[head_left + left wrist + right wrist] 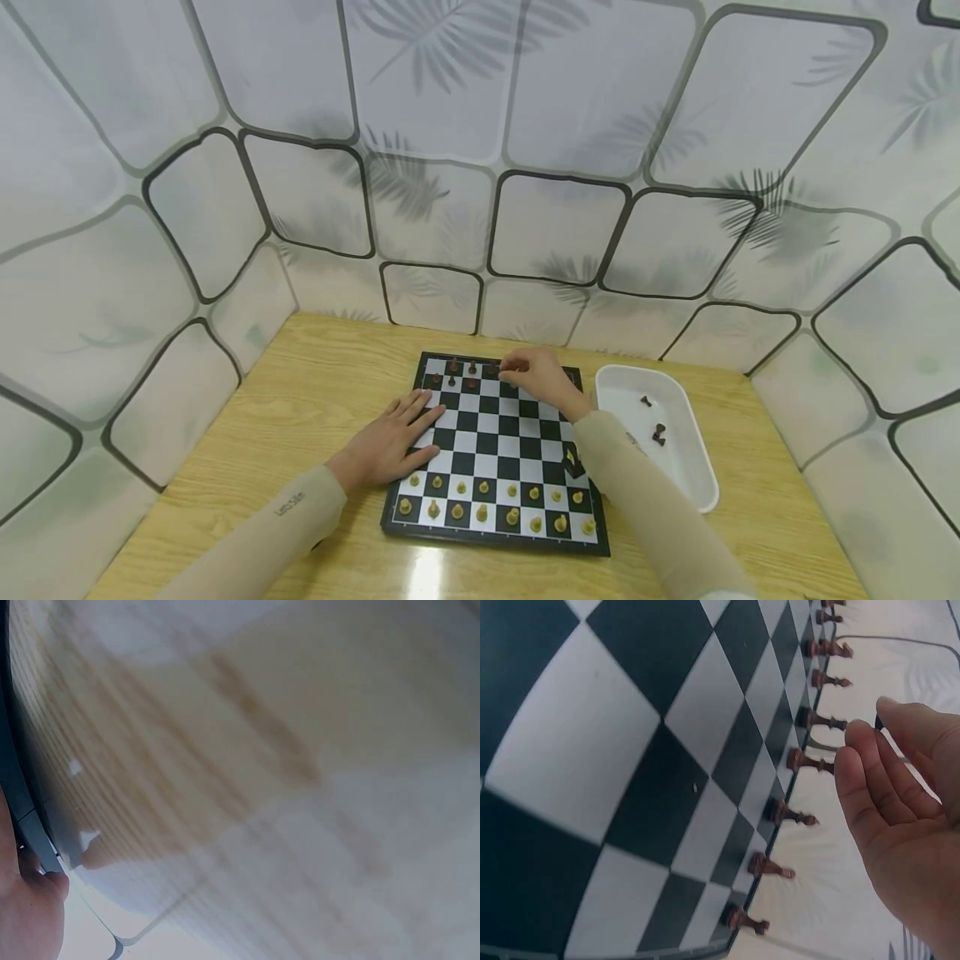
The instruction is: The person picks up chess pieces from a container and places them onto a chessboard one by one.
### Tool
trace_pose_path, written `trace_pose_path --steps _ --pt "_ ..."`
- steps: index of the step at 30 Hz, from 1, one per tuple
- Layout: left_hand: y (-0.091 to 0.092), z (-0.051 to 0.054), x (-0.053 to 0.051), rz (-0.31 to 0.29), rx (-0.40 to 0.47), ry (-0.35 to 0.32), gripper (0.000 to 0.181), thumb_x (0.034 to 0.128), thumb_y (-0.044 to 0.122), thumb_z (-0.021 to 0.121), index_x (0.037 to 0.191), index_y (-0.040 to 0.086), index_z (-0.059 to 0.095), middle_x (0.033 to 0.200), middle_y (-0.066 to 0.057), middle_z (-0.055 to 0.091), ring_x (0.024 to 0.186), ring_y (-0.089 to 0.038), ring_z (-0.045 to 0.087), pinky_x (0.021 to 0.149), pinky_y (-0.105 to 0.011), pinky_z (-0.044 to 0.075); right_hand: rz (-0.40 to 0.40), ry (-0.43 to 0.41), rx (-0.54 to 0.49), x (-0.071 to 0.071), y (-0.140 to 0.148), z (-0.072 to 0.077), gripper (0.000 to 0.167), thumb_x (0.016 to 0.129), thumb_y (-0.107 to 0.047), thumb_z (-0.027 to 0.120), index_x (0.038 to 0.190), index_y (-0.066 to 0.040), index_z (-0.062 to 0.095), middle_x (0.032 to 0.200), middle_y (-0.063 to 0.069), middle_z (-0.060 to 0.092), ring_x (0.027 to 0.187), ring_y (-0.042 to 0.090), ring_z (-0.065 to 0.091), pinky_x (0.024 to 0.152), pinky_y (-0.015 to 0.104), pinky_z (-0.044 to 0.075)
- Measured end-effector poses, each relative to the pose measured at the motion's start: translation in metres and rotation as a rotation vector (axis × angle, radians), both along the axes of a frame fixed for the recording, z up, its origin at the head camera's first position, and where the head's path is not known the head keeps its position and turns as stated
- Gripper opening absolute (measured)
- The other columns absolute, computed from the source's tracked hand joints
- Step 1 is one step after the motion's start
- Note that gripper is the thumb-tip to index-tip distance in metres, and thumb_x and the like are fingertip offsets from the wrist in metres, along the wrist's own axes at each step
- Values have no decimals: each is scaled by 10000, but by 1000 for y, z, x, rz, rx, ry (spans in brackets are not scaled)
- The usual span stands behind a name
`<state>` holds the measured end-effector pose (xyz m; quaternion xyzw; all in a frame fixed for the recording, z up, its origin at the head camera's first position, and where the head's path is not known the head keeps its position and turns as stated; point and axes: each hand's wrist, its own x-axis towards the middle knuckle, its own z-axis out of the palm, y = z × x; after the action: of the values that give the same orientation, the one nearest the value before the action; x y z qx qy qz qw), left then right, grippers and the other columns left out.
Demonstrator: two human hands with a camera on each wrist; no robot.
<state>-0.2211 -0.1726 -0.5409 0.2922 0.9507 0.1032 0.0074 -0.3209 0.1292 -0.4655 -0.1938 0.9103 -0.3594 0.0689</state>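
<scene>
A black-and-white chessboard (487,423) lies on the wooden table. My left hand (390,437) rests flat at its left edge, fingers spread over the squares. Above the far rows, my right hand (543,379) pinches a small dark chess piece (879,721) between thumb and fingertips; its kind is mostly hidden. Reddish-brown chess pieces (799,761) stand along the far side, some covered by the right hand in the head view. Two rows of yellow chess pieces (482,512) stand on the near side. The left wrist view mostly shows blurred table and wall.
A white tray (701,450) stands right of the board, with a few dark chess pieces (659,434) lying in it. A black item with a yellow mark (573,459) shows by the right sleeve, kind unclear. Patterned curtain-like walls (435,217) surround the table (315,367).
</scene>
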Motion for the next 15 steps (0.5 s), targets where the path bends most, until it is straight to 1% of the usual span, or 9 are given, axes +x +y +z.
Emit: trace_pose_path --steps 3,5,6,9,13,15 --pt "0 0 0 4 4 -3 741 1089 611 379 1690 190 273 1758 -171 192 1641 -359 176 1314 -571 247 8 -11 9 -1 -8 -5 236 1019 -174 711 1208 -43 760 1158 112 775 824 209 749 714 337 605" --pt "0 0 0 4 7 -4 741 1089 609 379 1690 188 274 1758 -173 191 1641 -359 176 1313 -571 248 13 14 33 -1 -14 -9 213 1019 -162 703 1183 -41 766 1124 107 784 795 161 728 692 309 593" --pt "0 0 0 3 8 -4 740 1090 608 379 1689 187 275 1758 -174 192 1640 -360 176 1313 -572 249 13 25 45 -1 -16 -10 203 1017 -156 702 1169 -41 770 1106 104 788 794 147 715 691 306 589" --pt "0 1 1 1 8 -5 738 1091 606 380 1688 184 279 1758 -176 193 1639 -362 179 1311 -574 252 19 56 71 0 -22 -14 177 1006 -125 701 1135 -31 777 1078 113 788 818 163 718 714 326 601" --pt "0 2 1 1 7 -13 740 1091 610 375 1688 184 278 1759 -174 190 1640 -361 178 1312 -575 251 24 67 88 1 -27 -19 161 999 -101 704 1117 -26 785 1080 126 775 877 215 725 746 365 612" --pt "0 2 1 3 6 -17 741 1091 614 370 1689 186 276 1761 -171 185 1642 -358 173 1314 -572 247 25 80 100 0 -29 -21 146 991 -95 712 1097 -32 791 1059 116 777 890 215 720 746 361 613"
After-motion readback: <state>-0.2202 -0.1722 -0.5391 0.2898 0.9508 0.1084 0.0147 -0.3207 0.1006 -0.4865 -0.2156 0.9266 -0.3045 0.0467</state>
